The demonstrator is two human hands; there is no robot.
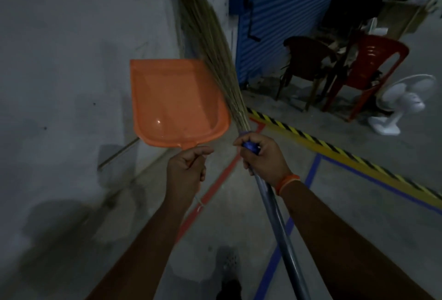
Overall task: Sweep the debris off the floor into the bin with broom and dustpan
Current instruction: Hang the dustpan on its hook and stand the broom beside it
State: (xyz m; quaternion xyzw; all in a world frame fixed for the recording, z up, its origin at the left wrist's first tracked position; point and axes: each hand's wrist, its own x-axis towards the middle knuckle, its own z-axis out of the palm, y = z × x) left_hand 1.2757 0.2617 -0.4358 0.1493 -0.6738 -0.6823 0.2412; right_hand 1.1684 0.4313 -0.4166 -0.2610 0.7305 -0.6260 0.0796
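Right hand (262, 156) gripping broom (210, 43), left hand (186, 168) clutching dustpan (174, 101), handle hidden, dim blur

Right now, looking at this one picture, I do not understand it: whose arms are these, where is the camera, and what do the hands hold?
The camera sits on a person's head and looks down, so the two arms are that person's own. The left hand grips the handle of an orange plastic dustpan, held up in the air. The right hand grips a grass broom with a grey metal pole, bristles pointing up. Beyond, on the grey concrete floor, stand a red plastic chair, a brown chair and a white fan.
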